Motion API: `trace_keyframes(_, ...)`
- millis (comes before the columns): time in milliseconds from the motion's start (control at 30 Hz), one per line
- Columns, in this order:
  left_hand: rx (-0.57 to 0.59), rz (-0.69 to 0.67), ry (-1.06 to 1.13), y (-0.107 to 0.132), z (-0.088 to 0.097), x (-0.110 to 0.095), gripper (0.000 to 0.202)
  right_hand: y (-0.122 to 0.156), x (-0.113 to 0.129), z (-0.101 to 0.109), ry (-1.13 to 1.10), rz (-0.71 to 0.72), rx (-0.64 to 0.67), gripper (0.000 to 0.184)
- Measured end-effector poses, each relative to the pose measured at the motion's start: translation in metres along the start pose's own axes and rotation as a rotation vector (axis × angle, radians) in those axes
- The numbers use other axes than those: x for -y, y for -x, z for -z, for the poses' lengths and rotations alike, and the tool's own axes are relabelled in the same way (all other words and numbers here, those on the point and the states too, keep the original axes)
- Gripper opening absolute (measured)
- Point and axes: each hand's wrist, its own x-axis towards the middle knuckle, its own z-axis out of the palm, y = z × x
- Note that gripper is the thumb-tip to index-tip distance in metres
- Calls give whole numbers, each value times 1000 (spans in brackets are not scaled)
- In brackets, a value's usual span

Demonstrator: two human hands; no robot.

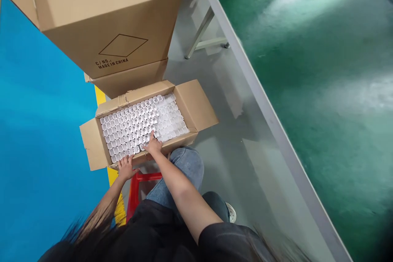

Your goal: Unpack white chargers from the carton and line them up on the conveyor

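An open cardboard box (205, 106) is in front of my knees, packed with rows of small square-topped plastic pieces (123, 131). The pieces on its left side look shiny with whitish rims; those on the right look frosted and paler. My left hand (125, 168) lies over the box's near left edge, fingers spread, nothing held. Over the near middle of the rows is my right hand (153, 146), with its index finger stretched forward onto the pieces and the thumb apart. I see no object in it; its other fingers are partly hidden.
A tall printed carton (135, 20) stands just beyond the box. Below my left hand is a red stool (134, 196). A blue surface (46, 131) spreads at left. On the right runs a green surface with a pale edge (260, 98) above the grey floor.
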Motion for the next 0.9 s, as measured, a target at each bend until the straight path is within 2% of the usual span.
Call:
trace_keyframes(100, -10, -37, 33, -8, 10, -8, 59, -2, -7, 9, -29, 10, 67, 99)
trace_keyframes(233, -77, -121, 79, -28, 22, -33, 48, -6, -18, 22, -65, 15, 122, 58)
trace_keyframes(333, -92, -148, 98, -41, 23, -50, 43, -7, -22, 27, -85, 35, 137, 41)
trace_keyframes(433, -77, -155, 112, -45, 19, -55, 42, -7, -24, 30, -107, 64, 154, 38)
trace_keyframes(600, -56, -174, 124, -43, 15, -52, 44, -8, -28, 35, -133, 43, 129, 38)
trace_keyframes(767, -38, -181, 122, -46, 17, -56, 46, -5, -21, 36, -133, 51, 103, 37)
trace_keyframes(900, -43, -129, 105, -53, 21, -64, 45, -3, -20, 35, -134, 57, 112, 36)
